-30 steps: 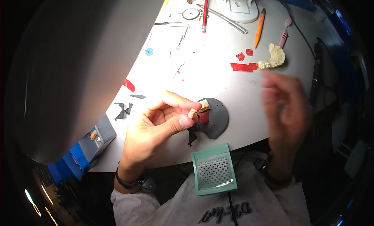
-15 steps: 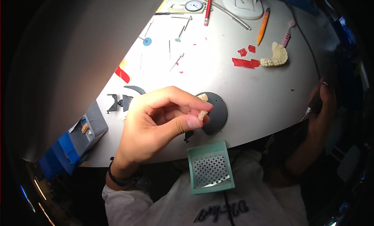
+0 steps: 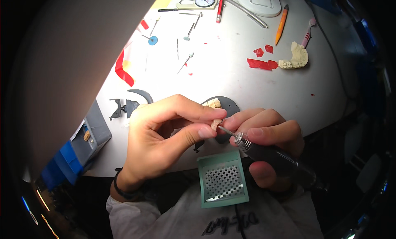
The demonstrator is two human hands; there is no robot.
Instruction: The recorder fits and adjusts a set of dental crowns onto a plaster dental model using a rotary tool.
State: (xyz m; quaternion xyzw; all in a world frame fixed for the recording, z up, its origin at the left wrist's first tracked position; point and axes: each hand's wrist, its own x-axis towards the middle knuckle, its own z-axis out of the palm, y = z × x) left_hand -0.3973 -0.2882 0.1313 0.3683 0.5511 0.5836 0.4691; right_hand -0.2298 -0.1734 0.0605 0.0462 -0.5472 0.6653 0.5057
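Note:
Between thumb and fingertips, my left hand (image 3: 165,132) pinches a small tooth-shaped dental piece (image 3: 215,124). My right hand (image 3: 268,136) grips a dark rotary handpiece (image 3: 280,160) that slants up to the left. Its thin metal bur (image 3: 226,131) reaches the small piece; whether the tip presses on it I cannot tell. Behind my fingers lies a round dark grey model base (image 3: 229,107) with a cream plaster tooth section (image 3: 212,103) on it, partly hidden. Below both hands is a green-framed tray with a perforated metal grille (image 3: 223,181).
Loose burs (image 3: 186,62), a dial gauge (image 3: 205,1) and red wax pieces (image 3: 262,64) lie across the white table. At right are a plaster jaw model (image 3: 296,57), an orange pencil (image 3: 281,24) and a pink toothbrush (image 3: 308,33). A large grey lamp shade (image 3: 82,53) blocks the upper left.
My right hand has come in from the far right with the handpiece, bringing its bur up to the small piece. My left hand stays nearly in place, still pinching it.

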